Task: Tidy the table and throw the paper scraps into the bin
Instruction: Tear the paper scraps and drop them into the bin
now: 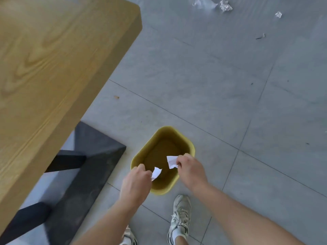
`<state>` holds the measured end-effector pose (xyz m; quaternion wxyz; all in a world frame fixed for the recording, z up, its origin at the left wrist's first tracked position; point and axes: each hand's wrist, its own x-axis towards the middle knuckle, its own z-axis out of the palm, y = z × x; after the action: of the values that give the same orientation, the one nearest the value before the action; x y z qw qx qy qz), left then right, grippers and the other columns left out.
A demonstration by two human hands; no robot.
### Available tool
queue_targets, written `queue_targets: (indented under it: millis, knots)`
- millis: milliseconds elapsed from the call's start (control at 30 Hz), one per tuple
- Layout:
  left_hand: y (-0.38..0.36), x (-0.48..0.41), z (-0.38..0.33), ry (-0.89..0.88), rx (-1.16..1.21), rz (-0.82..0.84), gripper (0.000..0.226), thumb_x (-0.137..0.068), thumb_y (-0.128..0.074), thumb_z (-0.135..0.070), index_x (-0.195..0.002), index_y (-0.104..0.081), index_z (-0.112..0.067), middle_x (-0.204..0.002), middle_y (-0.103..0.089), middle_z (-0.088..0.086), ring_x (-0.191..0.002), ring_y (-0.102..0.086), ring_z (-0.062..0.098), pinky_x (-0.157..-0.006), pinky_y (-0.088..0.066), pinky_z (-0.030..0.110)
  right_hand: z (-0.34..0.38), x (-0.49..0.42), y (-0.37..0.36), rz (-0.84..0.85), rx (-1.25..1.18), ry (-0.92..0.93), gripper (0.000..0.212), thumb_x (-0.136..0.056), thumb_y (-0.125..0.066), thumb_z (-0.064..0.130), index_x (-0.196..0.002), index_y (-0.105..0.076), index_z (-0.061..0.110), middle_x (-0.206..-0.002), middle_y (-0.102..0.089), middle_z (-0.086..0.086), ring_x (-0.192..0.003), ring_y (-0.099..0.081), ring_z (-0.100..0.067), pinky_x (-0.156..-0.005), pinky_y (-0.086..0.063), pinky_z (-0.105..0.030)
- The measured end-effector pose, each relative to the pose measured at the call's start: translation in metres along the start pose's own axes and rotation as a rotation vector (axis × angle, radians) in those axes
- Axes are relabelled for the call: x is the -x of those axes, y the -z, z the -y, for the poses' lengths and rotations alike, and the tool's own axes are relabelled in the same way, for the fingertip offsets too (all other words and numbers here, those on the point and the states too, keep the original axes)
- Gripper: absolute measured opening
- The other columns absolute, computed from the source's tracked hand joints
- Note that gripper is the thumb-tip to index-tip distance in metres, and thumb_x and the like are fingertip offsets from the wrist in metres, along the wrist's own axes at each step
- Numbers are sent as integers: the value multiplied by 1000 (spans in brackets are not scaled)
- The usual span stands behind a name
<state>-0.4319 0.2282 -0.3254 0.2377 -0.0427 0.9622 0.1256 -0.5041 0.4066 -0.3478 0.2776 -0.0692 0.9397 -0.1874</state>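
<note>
A small mustard-yellow bin [184, 138] stands on the grey tiled floor, and its inside looks bare. Both my hands hover over its near rim. My left hand [135, 183] pinches a small white paper scrap [156, 172] over the bin's opening. My right hand [190, 169] pinches another white paper scrap [171, 161], also above the opening. The wooden table [53, 68] fills the left side of the view, and the part of its top that shows carries nothing.
The table's black leg and dark base plate [92, 156] lie left of the bin. My two sneakers [180, 218] stand just behind it. Crumpled paper balls [225, 5] and small bits lie on the floor at the far top right.
</note>
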Motion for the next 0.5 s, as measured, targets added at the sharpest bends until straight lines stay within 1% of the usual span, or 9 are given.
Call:
queue_targets:
  millis: [100,200,367,433,500]
  knots:
    - [-19,-14,6,21,-22,20,26,-101,-46,-23,-94,-71,-20,-82,-53,-2,-71,-52,12,-59,-47,25,-8,-20,-22,-4,-1,-1,16,-90,-47,6,-91,-61,15,-93,-56,-4,-80,-47,-25,-61,-34,-30]
    - [-35,-24,10,27,-33,33,24,-101,-47,-21,-100,-71,-19,-83,-53,-1,-73,-52,13,-60,-48,25,-16,-34,-38,-23,6,-3,18,-90,-46,6,-92,-60,16,-94,-55,-3,-79,-44,-23,-61,-35,-30]
    - [-50,-35,15,45,-51,55,24,-101,-46,-19,-104,-70,-20,-86,-54,-2,-75,-53,12,-63,-50,25,-23,-42,-51,-22,21,9,17,-92,-47,8,-95,-61,16,-95,-57,-3,-80,-47,-24,-59,-36,-30]
    - [-52,-38,14,55,-53,49,27,-100,-43,-15,-106,-68,-21,-88,-54,-3,-76,-53,13,-63,-51,27,-26,-43,-53,-23,1,5,18,-91,-47,8,-97,-61,17,-96,-58,-3,-85,-53,-26,-60,-37,-30]
    - [-52,-41,11,68,-30,36,27,-99,-45,-14,-114,-65,-23,-94,-55,-3,-77,-53,13,-63,-50,26,-30,-44,-53,-6,-21,3,22,-89,-49,7,-103,-62,19,-101,-59,-2,-91,-55,-26,-63,-40,-31]
